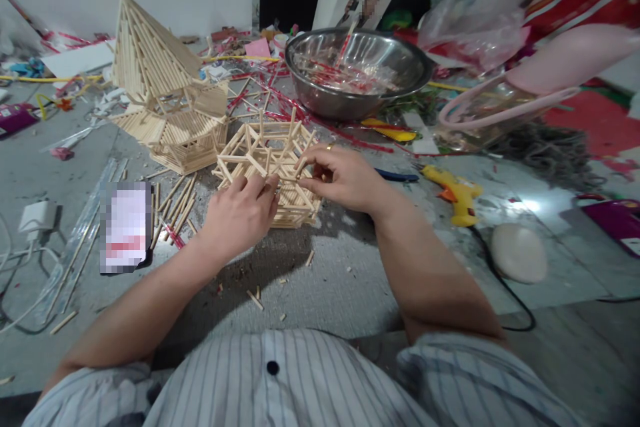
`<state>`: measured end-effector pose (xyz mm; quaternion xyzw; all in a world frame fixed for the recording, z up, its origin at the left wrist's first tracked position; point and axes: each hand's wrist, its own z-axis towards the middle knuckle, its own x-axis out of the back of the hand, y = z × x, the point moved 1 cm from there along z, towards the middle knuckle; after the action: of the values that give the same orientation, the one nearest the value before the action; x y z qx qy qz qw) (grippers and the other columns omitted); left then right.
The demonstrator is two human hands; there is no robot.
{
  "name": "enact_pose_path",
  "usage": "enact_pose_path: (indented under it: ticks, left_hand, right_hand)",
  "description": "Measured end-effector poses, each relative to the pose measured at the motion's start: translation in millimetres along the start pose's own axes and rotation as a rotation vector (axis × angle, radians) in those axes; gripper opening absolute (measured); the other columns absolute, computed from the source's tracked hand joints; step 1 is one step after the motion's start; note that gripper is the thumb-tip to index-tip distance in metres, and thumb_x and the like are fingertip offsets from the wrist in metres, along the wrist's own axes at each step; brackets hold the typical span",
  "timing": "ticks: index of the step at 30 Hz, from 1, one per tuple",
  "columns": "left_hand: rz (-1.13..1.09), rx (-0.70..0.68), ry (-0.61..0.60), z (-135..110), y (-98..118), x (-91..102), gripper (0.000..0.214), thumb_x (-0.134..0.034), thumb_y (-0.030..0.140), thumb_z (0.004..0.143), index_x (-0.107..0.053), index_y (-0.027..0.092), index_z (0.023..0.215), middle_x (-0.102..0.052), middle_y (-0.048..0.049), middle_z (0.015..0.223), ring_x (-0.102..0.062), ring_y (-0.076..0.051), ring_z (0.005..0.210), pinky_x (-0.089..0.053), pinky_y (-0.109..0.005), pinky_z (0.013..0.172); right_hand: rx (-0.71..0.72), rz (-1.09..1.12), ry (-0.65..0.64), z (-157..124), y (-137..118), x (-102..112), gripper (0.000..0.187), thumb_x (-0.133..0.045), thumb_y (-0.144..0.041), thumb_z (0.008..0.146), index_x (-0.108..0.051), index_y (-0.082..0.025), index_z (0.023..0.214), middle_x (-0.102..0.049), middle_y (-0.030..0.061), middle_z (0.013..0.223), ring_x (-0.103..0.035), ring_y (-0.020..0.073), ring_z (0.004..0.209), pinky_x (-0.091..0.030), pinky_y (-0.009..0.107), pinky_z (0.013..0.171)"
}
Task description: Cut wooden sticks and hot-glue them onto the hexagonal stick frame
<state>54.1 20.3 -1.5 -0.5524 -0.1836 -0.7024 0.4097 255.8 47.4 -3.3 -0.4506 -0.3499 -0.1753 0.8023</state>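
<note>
A lattice frame of thin wooden sticks point(296, 203), roughly six-sided with a few upright sticks, rests on the grey table in front of me. My left hand point(246, 205) reaches over its near left side, fingers curled and closed at the fingertips. From the right, my right hand point(340, 177) pinches thumb against forefinger above the frame. A short wooden stick point(289, 179) appears to run between the two sets of fingertips, partly hidden by them. Behind and left stands a taller stick model with a pointed roof point(150, 53).
Loose sticks point(183, 207) and a phone point(126, 227) lie left. A metal bowl point(325, 103) full of wrappers stands behind the frame. At right are blue-handled pliers point(397, 176), a corded yellow glue gun point(457, 193), a white rounded object point(519, 252) and a pink-lidded bottle point(565, 67).
</note>
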Motion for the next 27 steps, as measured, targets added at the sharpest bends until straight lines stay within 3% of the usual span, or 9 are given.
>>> enact_pose_path:
  ticks: [8, 15, 21, 27]
  left_hand:
    - [0.021, -0.006, 0.018, -1.3, -0.3, 0.2, 0.036, -0.036, 0.029, 0.096, -0.062, 0.018, 0.118, -0.066, -0.0082, 0.085, -0.064, -0.022, 0.082, -0.042, -0.030, 0.052]
    - [-0.004, 0.012, -0.017, 0.4, 0.2, -0.1, 0.036, -0.037, 0.030, 0.096, -0.059, 0.018, 0.123, -0.066, -0.0091, 0.086, -0.063, -0.023, 0.085, -0.042, -0.028, 0.053]
    - [-0.022, -0.012, 0.140, -3.0, -4.6, -3.7, 0.030, -0.043, 0.028, 0.094, -0.062, 0.023, 0.117, -0.066, -0.0058, 0.081, -0.061, -0.018, 0.075, -0.040, -0.027, 0.054]
    - [-0.059, 0.044, 0.258, -2.3, -11.1, 4.0, 0.031, -0.042, 0.029, 0.095, -0.060, 0.026, 0.121, -0.067, -0.0073, 0.098, -0.061, -0.014, 0.075, -0.041, -0.024, 0.057]
  right_hand:
    - [0.027, -0.035, 0.001, 0.4, -1.0, -9.1, 0.017, -0.061, -0.032, 0.081, -0.062, -0.016, 0.086, -0.064, 0.0057, 0.089, -0.052, 0.0107, 0.061, -0.038, 0.026, 0.062]
    - [-0.059, -0.111, 0.090, 0.1, -3.4, -25.0, 0.031, -0.055, -0.047, 0.085, -0.066, -0.018, 0.084, -0.063, 0.0036, 0.077, -0.051, 0.0126, 0.063, -0.035, 0.026, 0.061]
    - [-0.076, 0.126, 0.120, 2.9, -2.9, -23.7, 0.037, -0.060, -0.053, 0.080, -0.066, -0.017, 0.077, -0.060, 0.0027, 0.074, -0.048, 0.0106, 0.060, -0.035, 0.025, 0.055]
    - [-0.038, 0.355, 0.075, 5.3, 0.7, -21.1, 0.037, -0.063, -0.054, 0.078, -0.067, -0.017, 0.081, -0.060, 0.0016, 0.079, -0.047, 0.0074, 0.060, -0.034, 0.022, 0.051]
